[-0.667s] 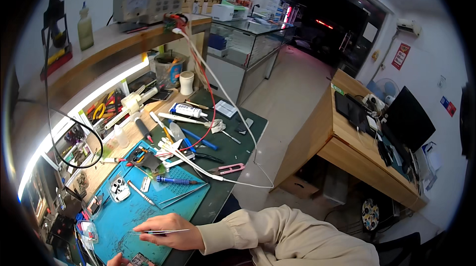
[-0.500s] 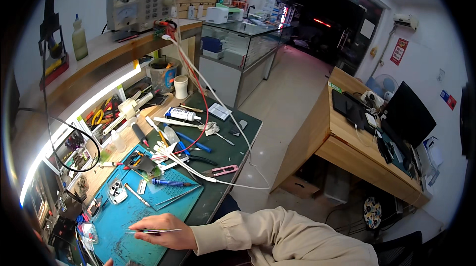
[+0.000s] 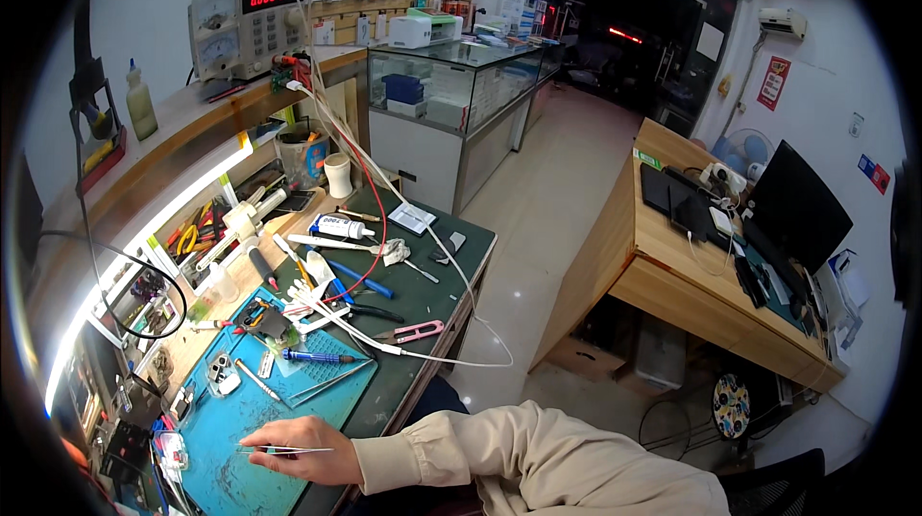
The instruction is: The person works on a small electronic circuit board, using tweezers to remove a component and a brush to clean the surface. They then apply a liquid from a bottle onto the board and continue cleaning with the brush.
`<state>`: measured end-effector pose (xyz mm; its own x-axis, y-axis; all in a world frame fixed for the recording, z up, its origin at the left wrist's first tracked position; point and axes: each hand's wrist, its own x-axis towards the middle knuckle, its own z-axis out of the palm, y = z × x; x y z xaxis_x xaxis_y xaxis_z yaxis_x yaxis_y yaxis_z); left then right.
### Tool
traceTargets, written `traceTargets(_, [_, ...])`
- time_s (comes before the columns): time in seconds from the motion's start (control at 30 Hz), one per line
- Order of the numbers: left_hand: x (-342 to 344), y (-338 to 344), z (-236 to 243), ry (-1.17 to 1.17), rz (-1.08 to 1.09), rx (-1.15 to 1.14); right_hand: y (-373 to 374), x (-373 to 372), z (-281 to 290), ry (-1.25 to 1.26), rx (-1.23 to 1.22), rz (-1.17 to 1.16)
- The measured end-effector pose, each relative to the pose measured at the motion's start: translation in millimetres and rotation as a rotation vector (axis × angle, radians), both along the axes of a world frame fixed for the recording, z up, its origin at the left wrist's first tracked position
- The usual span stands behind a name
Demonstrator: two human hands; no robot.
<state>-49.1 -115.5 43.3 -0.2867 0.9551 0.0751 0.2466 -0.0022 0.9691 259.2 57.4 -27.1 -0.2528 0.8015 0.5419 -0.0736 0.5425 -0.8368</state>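
A: Right hand (image 3: 322,466): position and state?
B: Lower part of the frame, left of centre, above the blue mat (image 3: 206,420). Fingers bent, gripping 1 pair of slim metal tweezers (image 3: 298,450). Sleeve (image 3: 423,452): beige, cuffed, running to the lower right.
A: Tweezers, lie?
B: Nearly level across the fingers, tips toward the left of the frame. Contact with the mat: cannot tell.
A: Left hand?
B: Outside the frame; cannot tell its state.
A: Items on the blue mat, above the hand?
B: 1 slim pale screwdriver (image 3: 257,380), set aslant. 1 blue-handled tool (image 3: 317,356). 1 set of loose tweezers (image 3: 329,381), legs apart, just below that tool. 1 clear tray (image 3: 224,377) with small parts, left of the screwdriver.
A: Remainder of the bench (image 3: 432,305)?
B: Dark green surface, centre left of the frame. 1 pair of pink-handled snips (image 3: 420,331); 1 white tube (image 3: 343,226) with dark print; 1 white cable (image 3: 461,362), looping past the bench edge; 1 red wire (image 3: 382,218), curving down from the upper left.
A: Upper left of the frame?
B: 1 grey power supply (image 3: 245,21), red digits lit, on a shelf (image 3: 221,117). 1 squeeze bottle (image 3: 141,108), left of it.
A: Right side?
B: 1 wooden bench (image 3: 672,290) bearing a black monitor (image 3: 802,204).
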Motion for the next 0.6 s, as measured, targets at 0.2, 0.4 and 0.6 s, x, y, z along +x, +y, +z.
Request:
traceTargets(0.2, [65, 68, -8, -0.372, -0.185, -0.286, 4, 1, -10, -0.006, 0.036, -0.053])
traceTargets(0.4, [49, 99, -55, -0.219, -0.374, -0.256, 3, 1, -4, 0.032, 0.034, -0.046])
traceTargets(0.6, [38, 99, -12, 0.807, -0.538, -0.134, 4, 7, -11, -0.076, 0.007, 0.021])
